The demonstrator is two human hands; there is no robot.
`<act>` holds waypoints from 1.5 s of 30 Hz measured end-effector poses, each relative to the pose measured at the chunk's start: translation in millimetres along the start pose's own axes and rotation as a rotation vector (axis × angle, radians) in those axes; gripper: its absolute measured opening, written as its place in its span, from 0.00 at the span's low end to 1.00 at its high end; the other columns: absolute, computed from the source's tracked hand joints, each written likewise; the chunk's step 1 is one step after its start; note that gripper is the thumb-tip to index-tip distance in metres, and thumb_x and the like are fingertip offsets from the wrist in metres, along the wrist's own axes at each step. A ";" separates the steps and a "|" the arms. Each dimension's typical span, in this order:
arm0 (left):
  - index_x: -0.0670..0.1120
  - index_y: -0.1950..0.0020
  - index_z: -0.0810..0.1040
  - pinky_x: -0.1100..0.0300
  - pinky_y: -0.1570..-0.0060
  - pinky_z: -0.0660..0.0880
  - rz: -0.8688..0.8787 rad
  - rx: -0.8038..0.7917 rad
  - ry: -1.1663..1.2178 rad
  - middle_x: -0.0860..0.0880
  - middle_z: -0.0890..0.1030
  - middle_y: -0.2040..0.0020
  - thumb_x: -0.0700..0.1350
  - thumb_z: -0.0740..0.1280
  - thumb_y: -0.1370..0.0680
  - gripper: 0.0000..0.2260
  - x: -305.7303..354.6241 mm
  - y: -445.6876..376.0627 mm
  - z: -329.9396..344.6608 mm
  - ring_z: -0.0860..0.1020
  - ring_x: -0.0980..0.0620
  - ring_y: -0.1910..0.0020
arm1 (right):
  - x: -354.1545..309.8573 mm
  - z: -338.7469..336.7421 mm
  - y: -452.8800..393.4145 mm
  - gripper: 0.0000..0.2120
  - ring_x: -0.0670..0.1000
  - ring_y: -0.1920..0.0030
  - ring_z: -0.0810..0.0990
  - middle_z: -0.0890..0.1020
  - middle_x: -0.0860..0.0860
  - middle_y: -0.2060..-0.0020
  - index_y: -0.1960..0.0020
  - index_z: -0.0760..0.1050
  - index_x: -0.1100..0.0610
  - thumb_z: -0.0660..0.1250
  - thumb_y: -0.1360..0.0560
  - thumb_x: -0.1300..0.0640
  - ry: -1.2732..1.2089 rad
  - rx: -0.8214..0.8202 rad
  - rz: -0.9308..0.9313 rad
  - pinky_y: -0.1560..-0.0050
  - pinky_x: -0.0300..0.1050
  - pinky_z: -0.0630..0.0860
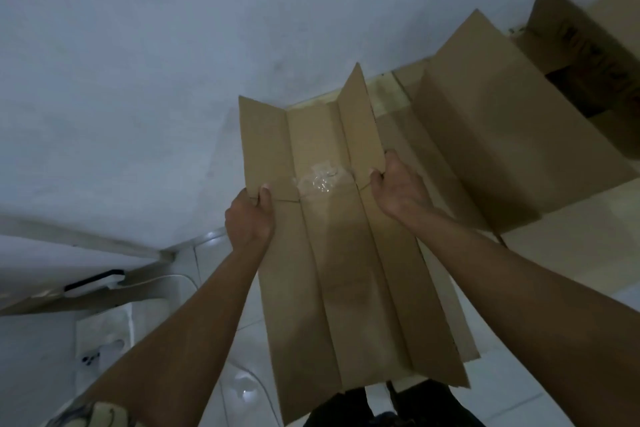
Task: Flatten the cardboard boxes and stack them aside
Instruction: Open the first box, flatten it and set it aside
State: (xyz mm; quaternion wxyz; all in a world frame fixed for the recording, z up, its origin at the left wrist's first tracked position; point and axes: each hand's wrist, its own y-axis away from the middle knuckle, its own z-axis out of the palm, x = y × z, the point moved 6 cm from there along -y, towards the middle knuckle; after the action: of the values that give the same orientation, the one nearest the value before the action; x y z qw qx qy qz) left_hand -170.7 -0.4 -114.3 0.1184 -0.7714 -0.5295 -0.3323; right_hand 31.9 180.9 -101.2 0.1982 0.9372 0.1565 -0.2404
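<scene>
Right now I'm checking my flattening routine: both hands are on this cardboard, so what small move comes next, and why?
Probably carry the cardboard right and lay it on the flat pieces by the wall. It already looks collapsed, with only its top flaps splayed, and the left hand and right hand each grip a side edge, so it seems ready to stack.

Probably a room in a home, used here for packing or storage, though dim light leaves that uncertain. Plain pale painted wall (173, 62) meeting a floor of glossy white tiles (571, 288) at a corner. Flattened cardboard box (346, 270) held up in front, more brown boxes (502, 135) leaning against the wall. White cable (180, 279) trailing over the tiles near a white appliance or piece of furniture (52, 270) at lower left, too blurred to identify.
</scene>
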 end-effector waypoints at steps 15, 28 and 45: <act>0.44 0.53 0.72 0.55 0.58 0.65 0.302 0.225 -0.059 0.46 0.76 0.55 0.55 0.55 0.17 0.16 225.6 97.5 -76.6 0.73 0.45 0.55 | -1.5 -235.2 52.2 0.14 0.53 0.53 0.76 0.76 0.52 0.53 0.35 0.67 0.57 0.57 0.17 0.50 -0.132 0.330 -0.204 0.55 0.50 0.75; 0.42 0.43 0.72 0.52 0.56 0.68 0.492 0.251 -0.067 0.42 0.77 0.46 0.55 0.56 0.18 0.17 432.9 245.0 -21.6 0.75 0.42 0.50 | 152.0 -454.9 93.3 0.15 0.55 0.52 0.72 0.76 0.57 0.46 0.37 0.68 0.59 0.57 0.17 0.49 -0.169 0.502 -0.160 0.56 0.47 0.67; 0.42 0.41 0.72 0.53 0.54 0.66 0.779 -0.215 -0.041 0.41 0.77 0.42 0.55 0.56 0.18 0.18 747.2 396.7 344.3 0.75 0.39 0.44 | 544.4 -671.3 14.4 0.15 0.59 0.47 0.78 0.79 0.56 0.45 0.40 0.71 0.57 0.58 0.19 0.46 -0.243 0.748 0.292 0.46 0.53 0.76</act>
State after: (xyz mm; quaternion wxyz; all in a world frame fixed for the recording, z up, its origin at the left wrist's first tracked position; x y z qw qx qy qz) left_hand 481.1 572.3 171.1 0.1435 -0.9289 -0.1617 -0.3007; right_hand 753.2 576.1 164.9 -0.1066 0.9218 -0.1004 -0.3590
